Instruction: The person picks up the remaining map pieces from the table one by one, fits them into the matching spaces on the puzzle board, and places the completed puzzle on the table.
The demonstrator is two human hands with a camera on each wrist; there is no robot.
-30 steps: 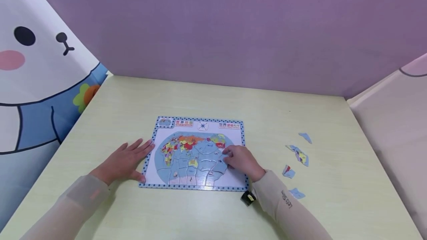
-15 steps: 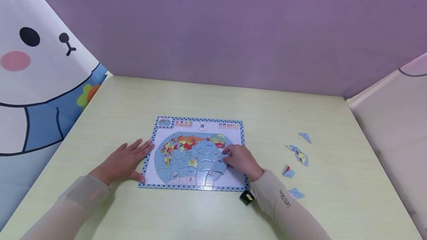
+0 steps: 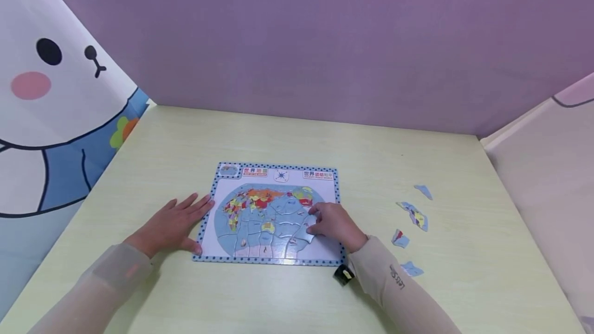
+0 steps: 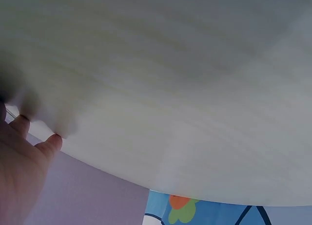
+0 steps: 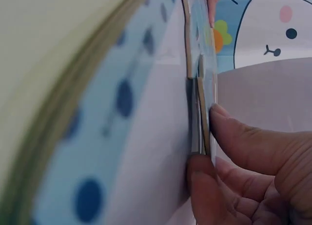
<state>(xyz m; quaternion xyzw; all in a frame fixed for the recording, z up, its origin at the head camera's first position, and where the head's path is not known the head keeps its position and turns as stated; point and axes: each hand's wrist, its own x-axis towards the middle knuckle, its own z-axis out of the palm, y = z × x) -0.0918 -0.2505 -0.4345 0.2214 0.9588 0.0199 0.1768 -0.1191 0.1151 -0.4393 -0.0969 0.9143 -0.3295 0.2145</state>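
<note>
A world map jigsaw puzzle board [image 3: 269, 261] with a dotted blue border lies on the table. My right hand [image 3: 337, 224] is at the right side of the map, pinching a light blue puzzle piece [image 3: 308, 230] between thumb and finger. In the right wrist view, the thumb [image 5: 248, 142] is on one side of that thin puzzle piece [image 5: 204, 122], which stands slightly raised and tilted against its neighbours. With fingers spread, my left hand [image 3: 174, 226] rests at the board's left edge. In the left wrist view only some fingers [image 4: 49, 146] of it show.
Several loose pieces lie right of the board: a small blue piece [image 3: 423, 191], a multicoloured piece [image 3: 414, 216], a red and blue piece [image 3: 400, 239] and a blue piece [image 3: 412, 268]. A small black object [image 3: 344, 274] sits by the right sleeve. A purple panel [image 3: 315, 45] stands behind the table.
Under my right fingers, the puzzle piece has turned from darker blue to pale and now looks tilted up. My right fingertips shifted slightly down and left; the left hand stayed still.
</note>
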